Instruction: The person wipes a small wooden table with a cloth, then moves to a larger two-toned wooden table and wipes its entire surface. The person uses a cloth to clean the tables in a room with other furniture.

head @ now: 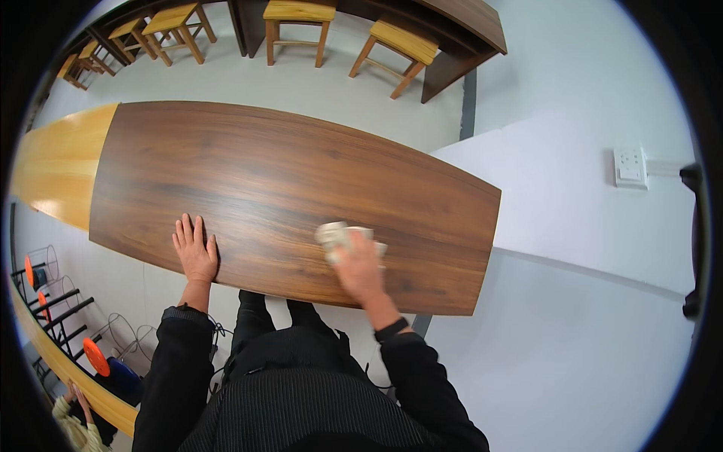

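Observation:
A dark brown wood-grain table (248, 164) lies before me, its near edge close to my body. My left hand (195, 250) rests palm down on the tabletop near that edge, fingers spread, holding nothing. Further right, my right hand (360, 263) is closed around a bunched, pale cream cloth (333, 234) at the tabletop. Hand and cloth are blurred. Part of the cloth is hidden under my fingers. A dark band sits on my right wrist.
A yellow wooden table (65, 161) adjoins at left. Several wooden stools (299, 11) stand beyond, by a dark desk (463, 22). A white wall with a socket (630, 168) is at right. Orange-seated stools (96, 357) and another person (79, 418) are lower left.

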The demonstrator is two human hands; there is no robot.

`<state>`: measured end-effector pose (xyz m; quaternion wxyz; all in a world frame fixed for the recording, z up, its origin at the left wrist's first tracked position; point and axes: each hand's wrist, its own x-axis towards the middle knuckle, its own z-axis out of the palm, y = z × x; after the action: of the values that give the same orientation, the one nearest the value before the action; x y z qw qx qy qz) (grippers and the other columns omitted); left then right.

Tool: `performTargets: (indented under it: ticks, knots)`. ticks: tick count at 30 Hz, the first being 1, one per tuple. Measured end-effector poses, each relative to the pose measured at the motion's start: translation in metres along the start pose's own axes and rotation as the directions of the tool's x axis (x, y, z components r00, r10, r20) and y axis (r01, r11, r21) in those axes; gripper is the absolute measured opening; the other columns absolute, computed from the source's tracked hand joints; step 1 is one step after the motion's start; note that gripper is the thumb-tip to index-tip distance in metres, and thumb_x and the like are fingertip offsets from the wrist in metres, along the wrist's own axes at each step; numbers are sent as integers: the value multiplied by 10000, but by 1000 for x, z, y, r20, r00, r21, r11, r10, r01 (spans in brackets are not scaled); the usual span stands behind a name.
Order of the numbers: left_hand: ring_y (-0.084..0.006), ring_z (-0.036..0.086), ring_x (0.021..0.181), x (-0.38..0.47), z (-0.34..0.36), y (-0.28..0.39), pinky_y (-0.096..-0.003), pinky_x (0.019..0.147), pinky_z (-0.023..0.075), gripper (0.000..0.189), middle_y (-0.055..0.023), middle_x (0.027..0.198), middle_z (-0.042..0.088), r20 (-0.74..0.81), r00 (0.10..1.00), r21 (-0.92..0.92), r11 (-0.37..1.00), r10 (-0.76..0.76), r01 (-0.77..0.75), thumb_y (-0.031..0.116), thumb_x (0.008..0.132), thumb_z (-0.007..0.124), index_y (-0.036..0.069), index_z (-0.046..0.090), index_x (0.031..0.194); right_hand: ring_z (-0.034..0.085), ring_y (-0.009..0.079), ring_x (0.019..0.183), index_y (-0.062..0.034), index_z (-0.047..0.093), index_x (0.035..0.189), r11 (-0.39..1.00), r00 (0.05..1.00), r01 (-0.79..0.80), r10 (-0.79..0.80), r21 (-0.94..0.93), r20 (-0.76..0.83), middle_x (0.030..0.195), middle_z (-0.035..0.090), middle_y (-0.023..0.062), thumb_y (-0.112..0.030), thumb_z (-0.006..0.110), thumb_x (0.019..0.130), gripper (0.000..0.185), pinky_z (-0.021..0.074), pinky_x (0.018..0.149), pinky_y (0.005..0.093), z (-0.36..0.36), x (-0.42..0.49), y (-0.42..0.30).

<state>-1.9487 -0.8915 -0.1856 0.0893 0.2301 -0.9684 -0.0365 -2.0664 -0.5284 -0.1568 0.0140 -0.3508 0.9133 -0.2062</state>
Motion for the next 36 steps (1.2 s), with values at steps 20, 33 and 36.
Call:
performTargets:
  ticks: [20,33,36]
  knots:
    - [-409,216,1368,0,-17,6,-554,1098,159,554,-184,1488,272,60,996,-96,992,-71,76,295,831,573,96,463,1337,368,437,1212,-82,525,1275,969,968,-188,156,-161,-195,1307,385,290,-352,578,837,518,304,960,583,42,194,18]
    - [-405,216,1366,1,-18,8,-554,1100,161,553,-177,1487,270,57,995,-165,982,-79,87,284,820,594,88,474,1323,312,348,1340,-137,581,1194,901,870,329,-406,284,279,1417,378,190,-246,659,789,426,255,1064,537,44,59,-108]
    - [-407,209,1368,2,-20,7,-556,1100,159,556,-181,1491,259,65,995,-152,984,-80,89,293,824,591,86,470,1326,324,357,1331,-147,570,1212,963,929,267,-270,44,254,1426,358,188,-293,605,833,407,244,1062,555,15,30,-50]
